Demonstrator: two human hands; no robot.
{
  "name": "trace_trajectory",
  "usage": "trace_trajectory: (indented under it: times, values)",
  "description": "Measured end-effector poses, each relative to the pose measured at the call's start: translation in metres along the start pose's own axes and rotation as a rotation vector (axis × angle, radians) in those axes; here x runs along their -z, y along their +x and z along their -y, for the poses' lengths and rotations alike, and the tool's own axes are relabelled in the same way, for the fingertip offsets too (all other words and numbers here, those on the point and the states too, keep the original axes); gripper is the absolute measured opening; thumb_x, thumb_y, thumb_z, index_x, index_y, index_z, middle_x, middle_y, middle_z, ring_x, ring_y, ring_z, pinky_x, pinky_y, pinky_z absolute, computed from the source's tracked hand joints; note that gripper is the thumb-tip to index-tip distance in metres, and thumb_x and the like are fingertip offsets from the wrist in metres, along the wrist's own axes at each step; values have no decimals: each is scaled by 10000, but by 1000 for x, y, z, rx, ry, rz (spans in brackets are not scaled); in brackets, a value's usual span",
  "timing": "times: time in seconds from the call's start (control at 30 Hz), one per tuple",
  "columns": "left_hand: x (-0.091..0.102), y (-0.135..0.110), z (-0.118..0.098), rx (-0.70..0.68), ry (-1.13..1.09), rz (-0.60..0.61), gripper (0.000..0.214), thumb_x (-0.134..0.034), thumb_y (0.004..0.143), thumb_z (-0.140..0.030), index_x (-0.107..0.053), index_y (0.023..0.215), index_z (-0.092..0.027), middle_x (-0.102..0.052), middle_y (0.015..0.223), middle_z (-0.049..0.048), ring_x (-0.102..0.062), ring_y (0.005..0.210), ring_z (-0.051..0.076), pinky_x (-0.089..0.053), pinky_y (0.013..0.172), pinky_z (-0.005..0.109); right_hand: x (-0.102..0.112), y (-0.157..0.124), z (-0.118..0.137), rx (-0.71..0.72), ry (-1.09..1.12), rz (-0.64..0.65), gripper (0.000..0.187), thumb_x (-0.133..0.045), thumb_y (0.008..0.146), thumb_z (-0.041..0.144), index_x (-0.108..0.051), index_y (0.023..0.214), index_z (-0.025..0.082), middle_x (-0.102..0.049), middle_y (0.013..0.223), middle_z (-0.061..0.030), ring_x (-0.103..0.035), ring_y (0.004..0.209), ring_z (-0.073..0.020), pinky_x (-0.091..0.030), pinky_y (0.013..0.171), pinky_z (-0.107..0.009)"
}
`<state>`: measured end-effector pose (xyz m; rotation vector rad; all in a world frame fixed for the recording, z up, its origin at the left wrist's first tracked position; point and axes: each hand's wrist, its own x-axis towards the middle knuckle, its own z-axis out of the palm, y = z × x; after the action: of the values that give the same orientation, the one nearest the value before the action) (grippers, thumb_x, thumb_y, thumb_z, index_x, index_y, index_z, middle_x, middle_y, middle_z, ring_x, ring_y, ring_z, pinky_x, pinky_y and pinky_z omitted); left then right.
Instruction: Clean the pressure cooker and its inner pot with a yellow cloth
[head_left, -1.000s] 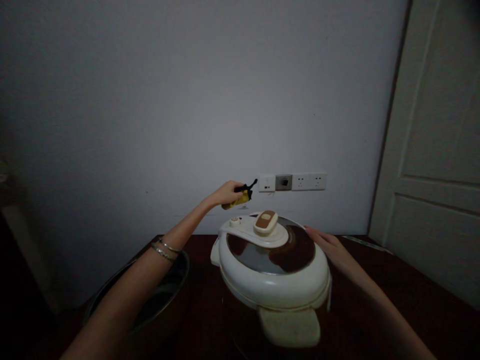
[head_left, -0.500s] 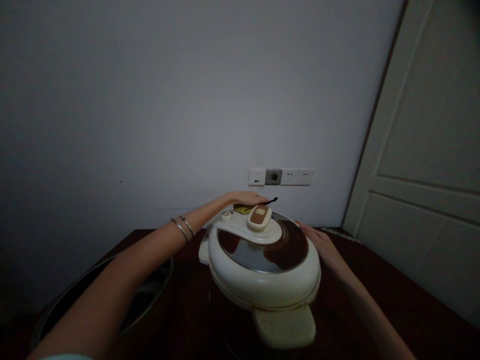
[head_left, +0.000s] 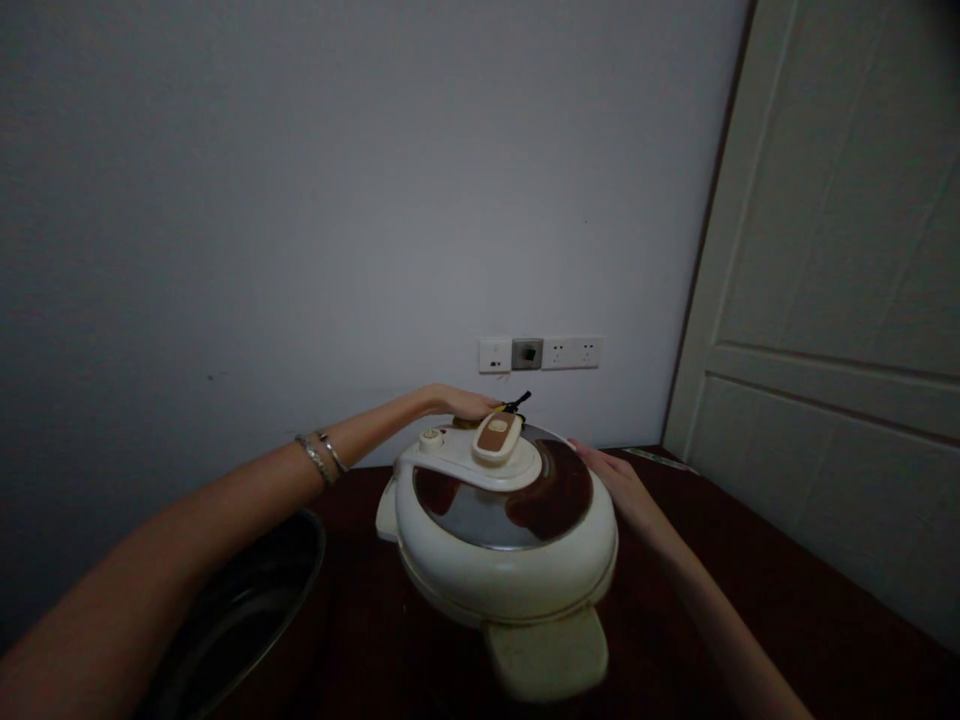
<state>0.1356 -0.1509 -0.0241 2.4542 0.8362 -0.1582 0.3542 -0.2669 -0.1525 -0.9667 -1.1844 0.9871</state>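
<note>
A white and brown electric cooker [head_left: 502, 540] with a closed lid stands on a dark wooden table [head_left: 787, 590]. My left hand [head_left: 457, 402] reaches behind the lid's far edge, closed on a black and yellow cord plug [head_left: 514, 406] that is mostly hidden by the lid. Two bangles circle my left wrist. My right hand [head_left: 619, 487] lies flat against the cooker's right side with its fingers stretched out, holding nothing.
A metal bowl [head_left: 240, 610] sits at the left, under my left forearm. A row of wall sockets [head_left: 540, 353] is on the wall behind the cooker. A white door [head_left: 840, 300] stands at the right.
My left hand has come down from beside the wall sockets to just behind the cooker lid, still holding the plug. My right hand has stayed on the cooker. The view has shifted right.
</note>
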Motion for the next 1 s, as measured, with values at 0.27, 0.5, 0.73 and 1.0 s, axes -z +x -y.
trace_trajectory:
  times: [0.27, 0.5, 0.73, 1.0]
  values:
    - [-5, -51, -25, -61, 229, 32, 452, -390, 880, -322, -484, 1277, -126, -545, 1321, 91, -507, 1148, 207, -387, 978, 324, -2, -1, 1, -19, 35, -24, 542, -701, 627, 583, -727, 989, 180, -688, 1095, -78, -602, 1087, -306, -389, 1012, -454]
    - [-39, -78, -44, -121, 369, -246, 414, -456, 803, -137, -535, 1208, -166, -640, 1163, 103, -581, 1010, 213, -435, 888, 349, 1, -1, -1, -5, 15, 62, 529, -653, 708, 567, -695, 1080, 193, -666, 1150, -76, -569, 1139, -292, -392, 1012, -436]
    - [-22, -85, -42, -102, 314, -185, 316, -472, 837, -256, -593, 1117, -172, -681, 962, 42, -585, 824, 163, -439, 739, 258, -2, -4, 7, 19, -8, 71, 511, -627, 724, 580, -707, 1050, 195, -673, 1137, -81, -592, 1107, -284, -392, 1010, -430]
    - [17, -74, -22, -110, 130, 69, 538, -617, 695, -269, -547, 1217, -155, -638, 1081, 36, -562, 908, 160, -444, 739, 237, -2, -3, 9, 14, -17, 63, 538, -657, 680, 590, -711, 1048, 201, -673, 1131, -89, -579, 1125, -296, -409, 996, -436]
